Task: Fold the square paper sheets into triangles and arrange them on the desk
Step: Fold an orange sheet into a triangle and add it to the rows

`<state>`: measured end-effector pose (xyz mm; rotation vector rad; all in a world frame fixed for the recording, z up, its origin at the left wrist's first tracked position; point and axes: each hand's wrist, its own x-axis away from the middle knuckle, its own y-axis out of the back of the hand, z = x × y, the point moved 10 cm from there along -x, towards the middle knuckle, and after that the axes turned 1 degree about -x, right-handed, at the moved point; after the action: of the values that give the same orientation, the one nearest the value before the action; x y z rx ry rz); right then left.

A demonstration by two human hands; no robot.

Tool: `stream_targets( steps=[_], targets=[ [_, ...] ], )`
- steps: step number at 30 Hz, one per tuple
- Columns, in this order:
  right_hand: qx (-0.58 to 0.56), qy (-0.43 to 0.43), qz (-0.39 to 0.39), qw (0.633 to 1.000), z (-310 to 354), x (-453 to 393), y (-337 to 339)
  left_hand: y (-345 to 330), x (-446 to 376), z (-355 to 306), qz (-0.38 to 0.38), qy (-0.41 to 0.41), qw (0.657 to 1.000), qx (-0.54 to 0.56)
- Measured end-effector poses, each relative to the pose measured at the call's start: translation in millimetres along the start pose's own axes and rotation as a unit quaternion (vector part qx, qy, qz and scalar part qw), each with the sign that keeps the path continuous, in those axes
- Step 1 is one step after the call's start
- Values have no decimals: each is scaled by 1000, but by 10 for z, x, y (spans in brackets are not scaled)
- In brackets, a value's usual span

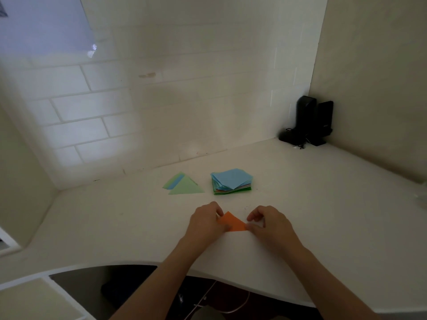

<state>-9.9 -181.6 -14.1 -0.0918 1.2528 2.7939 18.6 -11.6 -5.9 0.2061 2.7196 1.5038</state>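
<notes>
An orange paper sheet (232, 222), folded into a triangle, lies on the white desk (300, 204) near its front edge. My left hand (205, 221) pinches its left corner with curled fingers. My right hand (265, 224) pinches its right corner between thumb and fingers. Behind them, a stack of square sheets (231, 181) with a light blue one on top sits mid-desk. To its left lie folded triangles (183, 184), green ones with a blue one between, overlapping each other.
Two black speakers (314, 120) with a tangle of cable stand in the back right corner. A white brick-pattern wall (161, 112) closes the back, and plain walls close both sides. The desk's curved front edge (231, 278) runs under my forearms.
</notes>
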Motion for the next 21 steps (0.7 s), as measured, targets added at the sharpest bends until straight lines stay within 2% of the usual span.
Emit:
stream_targets(
  steps=[5, 8, 11, 15, 21],
  targets=[
    [-16, 21, -39, 999, -5, 56, 41, 80, -8, 53, -4, -34, 994, 103],
    [-63, 41, -119, 990, 104, 70, 199, 328, -94, 276, -65, -22, 989, 131],
    [-31, 84, -177, 980, 342, -118, 302, 637, -232, 602, -132, 7, 982, 132],
    [10, 93, -192, 977, 491, -452, 268, 866, -412, 944, -178, 29, 976, 119],
    [44, 74, -182, 980, 488, -705, 113, 885, -551, 1040, -216, 2, 973, 82]
  ],
)
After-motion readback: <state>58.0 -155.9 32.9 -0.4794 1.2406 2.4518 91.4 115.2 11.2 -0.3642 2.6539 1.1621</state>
